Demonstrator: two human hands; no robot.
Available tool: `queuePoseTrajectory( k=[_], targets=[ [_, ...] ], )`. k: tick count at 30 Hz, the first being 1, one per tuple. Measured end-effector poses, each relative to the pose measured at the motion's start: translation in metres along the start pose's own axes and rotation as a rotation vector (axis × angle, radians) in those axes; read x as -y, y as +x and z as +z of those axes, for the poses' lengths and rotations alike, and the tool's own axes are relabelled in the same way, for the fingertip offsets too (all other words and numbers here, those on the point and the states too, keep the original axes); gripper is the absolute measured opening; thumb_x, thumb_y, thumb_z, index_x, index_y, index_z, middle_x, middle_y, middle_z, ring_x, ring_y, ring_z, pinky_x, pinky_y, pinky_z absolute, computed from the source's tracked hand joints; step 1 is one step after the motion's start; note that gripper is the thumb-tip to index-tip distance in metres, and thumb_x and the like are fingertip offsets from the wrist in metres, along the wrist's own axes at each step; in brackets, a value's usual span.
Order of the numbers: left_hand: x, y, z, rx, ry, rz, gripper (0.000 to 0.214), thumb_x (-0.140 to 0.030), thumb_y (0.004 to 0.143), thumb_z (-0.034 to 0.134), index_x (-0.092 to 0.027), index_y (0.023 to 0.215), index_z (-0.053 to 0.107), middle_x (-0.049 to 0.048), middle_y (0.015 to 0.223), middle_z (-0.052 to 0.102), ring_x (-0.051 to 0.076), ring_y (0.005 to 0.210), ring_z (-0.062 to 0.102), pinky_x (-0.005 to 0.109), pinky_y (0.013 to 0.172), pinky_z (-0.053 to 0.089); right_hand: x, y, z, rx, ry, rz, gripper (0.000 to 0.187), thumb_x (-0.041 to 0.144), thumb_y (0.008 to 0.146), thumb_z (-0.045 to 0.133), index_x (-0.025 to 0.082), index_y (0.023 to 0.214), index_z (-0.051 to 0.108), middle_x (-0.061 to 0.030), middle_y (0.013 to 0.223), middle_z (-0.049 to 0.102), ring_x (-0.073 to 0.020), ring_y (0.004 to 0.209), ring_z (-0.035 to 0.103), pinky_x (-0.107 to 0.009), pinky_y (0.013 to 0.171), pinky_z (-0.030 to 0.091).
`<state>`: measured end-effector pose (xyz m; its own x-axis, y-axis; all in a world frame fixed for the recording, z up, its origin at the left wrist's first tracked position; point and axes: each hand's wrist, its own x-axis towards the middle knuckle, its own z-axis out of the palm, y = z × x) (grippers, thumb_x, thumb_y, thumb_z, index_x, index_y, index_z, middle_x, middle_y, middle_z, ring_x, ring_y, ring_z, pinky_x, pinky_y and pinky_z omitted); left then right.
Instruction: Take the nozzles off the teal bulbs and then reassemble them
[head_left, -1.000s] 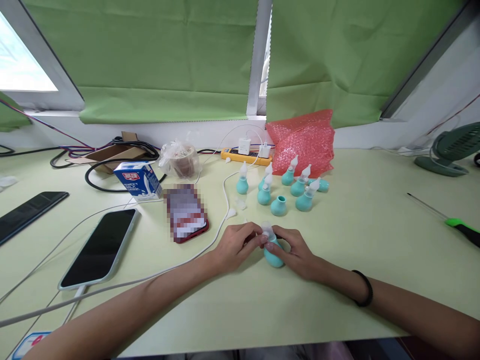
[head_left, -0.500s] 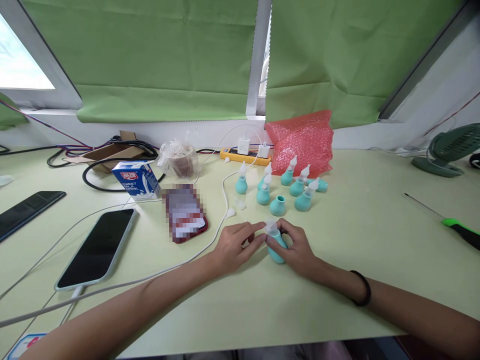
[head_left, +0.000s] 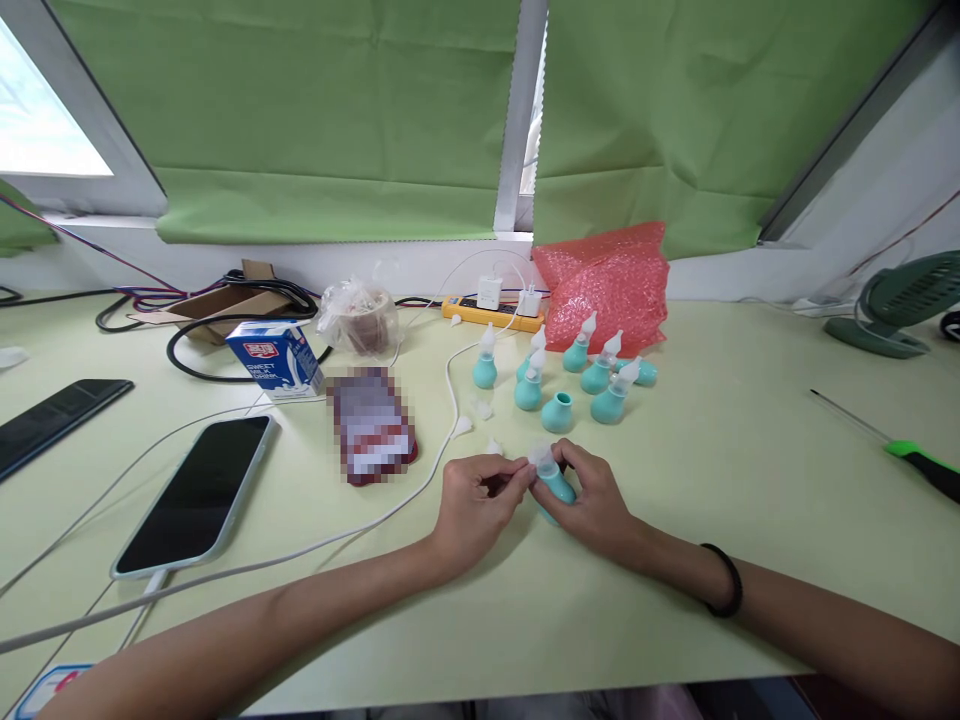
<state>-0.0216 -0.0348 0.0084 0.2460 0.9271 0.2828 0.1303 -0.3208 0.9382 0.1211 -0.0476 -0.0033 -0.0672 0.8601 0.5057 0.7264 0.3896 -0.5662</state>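
Note:
A teal rubber bulb of a nasal aspirator [head_left: 557, 484] leans to the left, and my right hand [head_left: 600, 505] is wrapped round it. At its mouth is a clear plastic piece [head_left: 539, 454], pinched between thumb and forefinger of my left hand [head_left: 480, 505]. How far that piece sits in the bulb is hidden. Just beyond stands an open-mouthed teal bulb [head_left: 557, 413]. Several assembled aspirators [head_left: 608, 404] with translucent tips stand behind it, and another teal bulb [head_left: 645, 372] lies on its side. A small whitish tip [head_left: 494, 447] shows beyond my left hand.
Left of my hands lie a white cable [head_left: 375, 520], a red-cased phone [head_left: 373, 430] and a charging phone [head_left: 196, 497]. A milk carton [head_left: 276, 360] stands behind them. Pink bubble wrap [head_left: 604, 285] and a power strip [head_left: 491, 314] are at the back; a screwdriver [head_left: 919, 462] lies right.
My left forefinger, stretched out before, has curled down to the thumb in a pinch. The bulb in my right hand has tipped further left. A whitish tip has come into sight beyond my left hand.

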Motion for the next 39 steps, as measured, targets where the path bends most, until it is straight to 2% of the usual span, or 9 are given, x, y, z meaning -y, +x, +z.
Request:
queuePoseTrajectory(
  k=[6, 11, 17, 25, 29, 34, 39],
  targets=[
    [0.0, 0.005, -0.003, 0.06, -0.106, -0.022, 0.019, -0.028, 0.071, 0.056, -0.012, 0.07, 0.066, 0.0023, 0.054, 0.057, 0.009, 0.049, 0.047, 0.02, 0.046, 0.039, -0.002, 0.0, -0.001, 0.016, 0.093, -0.023, 0.02, 0.024, 0.07, 0.05, 0.02, 0.061, 0.033, 0.0047, 0.053, 0.037, -0.009, 0.049, 0.035, -0.021, 0.048, 0.032],
    [0.001, 0.007, -0.004, 0.077, -0.02, -0.004, 0.016, -0.026, 0.07, 0.055, -0.012, 0.068, 0.062, -0.0019, 0.048, 0.048, 0.007, 0.045, 0.042, 0.018, 0.045, 0.036, -0.002, 0.0, 0.0, 0.005, 0.082, -0.029, 0.021, 0.023, 0.069, 0.052, 0.02, 0.06, 0.033, 0.0052, 0.052, 0.035, -0.009, 0.049, 0.033, -0.022, 0.048, 0.031],
    [0.003, 0.007, -0.004, 0.074, 0.007, 0.005, 0.008, -0.021, 0.068, 0.052, -0.013, 0.069, 0.055, -0.0064, 0.044, 0.04, 0.005, 0.042, 0.038, 0.015, 0.041, 0.032, -0.003, -0.001, 0.001, -0.021, 0.093, 0.041, 0.023, 0.026, 0.068, 0.053, 0.02, 0.061, 0.033, 0.0046, 0.054, 0.036, -0.0094, 0.049, 0.034, -0.022, 0.048, 0.031],
    [0.005, 0.021, -0.012, 0.016, 0.18, 0.208, 0.009, -0.02, 0.069, 0.052, -0.014, 0.065, 0.057, -0.0054, 0.045, 0.044, 0.004, 0.041, 0.036, 0.015, 0.043, 0.034, -0.007, 0.002, 0.001, -0.05, 0.19, 0.096, 0.023, 0.028, 0.07, 0.053, 0.019, 0.061, 0.033, 0.0054, 0.055, 0.032, -0.0086, 0.051, 0.032, -0.021, 0.049, 0.031],
    [0.009, 0.021, -0.012, 0.023, 0.188, 0.272, 0.006, -0.018, 0.069, 0.051, -0.015, 0.066, 0.055, -0.006, 0.045, 0.044, 0.004, 0.04, 0.036, 0.014, 0.042, 0.035, -0.009, 0.003, 0.002, -0.042, 0.22, 0.139, 0.024, 0.029, 0.071, 0.053, 0.019, 0.062, 0.033, 0.0055, 0.056, 0.031, -0.0084, 0.051, 0.03, -0.021, 0.049, 0.03],
    [0.008, 0.024, -0.016, -0.027, 0.232, 0.328, 0.004, -0.017, 0.068, 0.052, -0.015, 0.065, 0.054, -0.0056, 0.046, 0.046, 0.004, 0.041, 0.04, 0.014, 0.042, 0.035, -0.011, 0.004, 0.002, -0.025, 0.246, 0.225, 0.026, 0.031, 0.072, 0.051, 0.02, 0.061, 0.031, 0.0062, 0.055, 0.026, -0.0082, 0.05, 0.028, -0.021, 0.047, 0.029],
    [0.008, 0.036, -0.024, 0.046, 0.521, 0.356, 0.01, -0.017, 0.072, 0.052, -0.015, 0.068, 0.061, -0.0013, 0.055, 0.054, 0.009, 0.053, 0.047, 0.02, 0.052, 0.039, -0.01, 0.004, 0.001, -0.016, 0.24, 0.143, 0.021, 0.028, 0.071, 0.053, 0.019, 0.062, 0.035, 0.0054, 0.056, 0.032, -0.0088, 0.052, 0.031, -0.021, 0.05, 0.031]
  ],
)
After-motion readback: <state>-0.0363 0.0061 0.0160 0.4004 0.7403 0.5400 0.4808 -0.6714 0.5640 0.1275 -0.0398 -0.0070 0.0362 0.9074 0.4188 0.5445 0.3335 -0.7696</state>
